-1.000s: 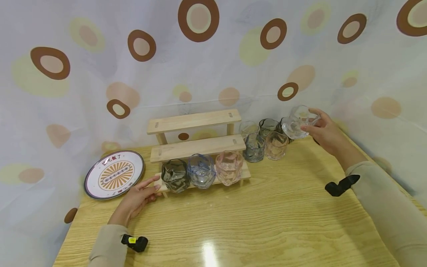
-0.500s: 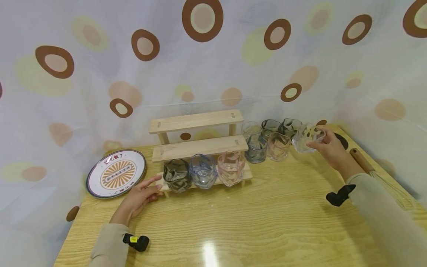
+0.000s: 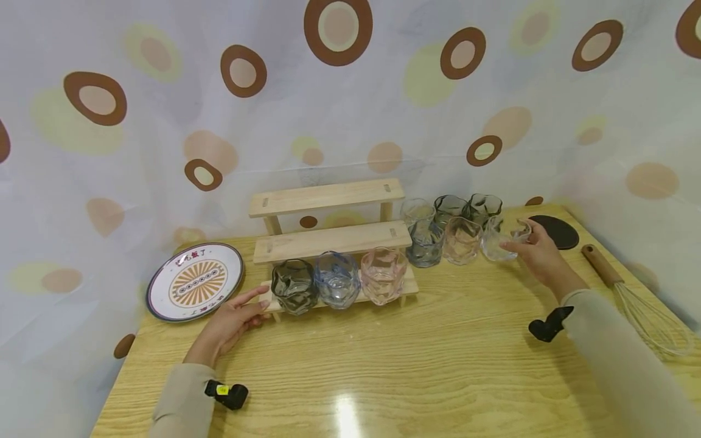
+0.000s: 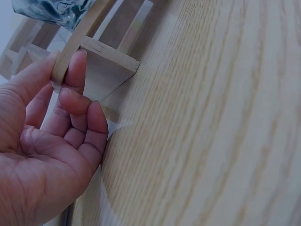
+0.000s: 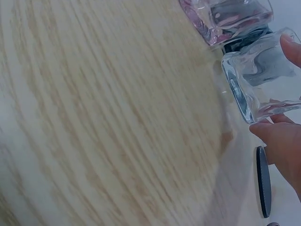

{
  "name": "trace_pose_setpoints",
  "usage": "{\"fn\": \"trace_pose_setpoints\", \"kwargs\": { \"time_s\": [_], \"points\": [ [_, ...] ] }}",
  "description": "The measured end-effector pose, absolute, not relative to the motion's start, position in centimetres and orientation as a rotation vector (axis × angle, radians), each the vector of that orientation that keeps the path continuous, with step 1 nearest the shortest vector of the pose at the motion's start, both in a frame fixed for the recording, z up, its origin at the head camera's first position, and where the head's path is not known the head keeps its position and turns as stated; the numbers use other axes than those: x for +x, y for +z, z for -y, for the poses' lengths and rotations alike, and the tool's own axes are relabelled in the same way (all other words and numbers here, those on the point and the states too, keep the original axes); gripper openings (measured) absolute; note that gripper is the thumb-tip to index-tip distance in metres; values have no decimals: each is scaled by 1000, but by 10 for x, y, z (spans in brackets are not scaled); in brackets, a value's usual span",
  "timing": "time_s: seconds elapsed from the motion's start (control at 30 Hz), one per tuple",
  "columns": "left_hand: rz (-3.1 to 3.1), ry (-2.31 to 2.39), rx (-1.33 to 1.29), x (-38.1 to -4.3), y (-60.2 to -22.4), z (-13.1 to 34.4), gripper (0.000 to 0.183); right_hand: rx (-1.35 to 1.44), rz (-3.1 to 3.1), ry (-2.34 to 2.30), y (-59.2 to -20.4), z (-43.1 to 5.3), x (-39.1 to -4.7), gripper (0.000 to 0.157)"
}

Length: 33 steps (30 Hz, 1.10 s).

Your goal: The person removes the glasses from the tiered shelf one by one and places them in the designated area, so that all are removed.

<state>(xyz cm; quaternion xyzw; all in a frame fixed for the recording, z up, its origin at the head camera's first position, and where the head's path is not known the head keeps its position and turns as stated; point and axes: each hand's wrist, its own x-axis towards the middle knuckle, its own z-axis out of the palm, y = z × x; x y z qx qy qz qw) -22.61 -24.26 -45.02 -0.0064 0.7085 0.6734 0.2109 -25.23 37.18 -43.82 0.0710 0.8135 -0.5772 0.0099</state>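
Note:
My left hand [image 3: 232,323] pinches the left end of the lowest step of a wooden tiered rack [image 3: 328,240], thumb on one face and fingers on the other in the left wrist view. That step carries a dark grey glass [image 3: 294,287], a blue-rimmed glass [image 3: 336,281] and a pink glass [image 3: 383,277]. The two upper steps are bare. At the right my right hand [image 3: 542,252] grips a clear glass [image 3: 501,240] by its side, thumb and fingers around it. The clear glass is upright, beside a pale pink glass [image 3: 462,240] in a cluster of several tumblers.
Behind the pink tumbler stand dark grey glasses [image 3: 484,207]; a bluish glass [image 3: 425,244] is close to the rack's right end. A patterned plate [image 3: 196,281] lies left of the rack. At the right are a black round coaster [image 3: 554,232] and a whisk [image 3: 630,298].
My right hand has lowered the clear glass from above the cluster to beside the pale pink one. The coaster and whisk have come into view. My left hand keeps its hold on the rack.

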Motion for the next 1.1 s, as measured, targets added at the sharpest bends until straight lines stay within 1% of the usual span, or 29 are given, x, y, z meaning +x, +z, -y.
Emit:
{"fn": "trace_pose_setpoints", "kwargs": {
  "time_s": [0.2,0.8,1.03,1.1],
  "points": [
    [-1973,1856,-16,-226,-449,242,58,253,-2514,-1859,-441,-372,-253,91],
    [-1958,1863,-16,-226,-447,244,59,245,-2488,-1804,-445,-373,-261,94],
    [-1932,1883,-27,-227,-449,243,59,273,-2409,-1823,-439,-373,-256,103],
    [-1930,1884,-29,-227,-449,243,58,288,-2421,-1818,-439,-375,-253,103]
  ]
}}
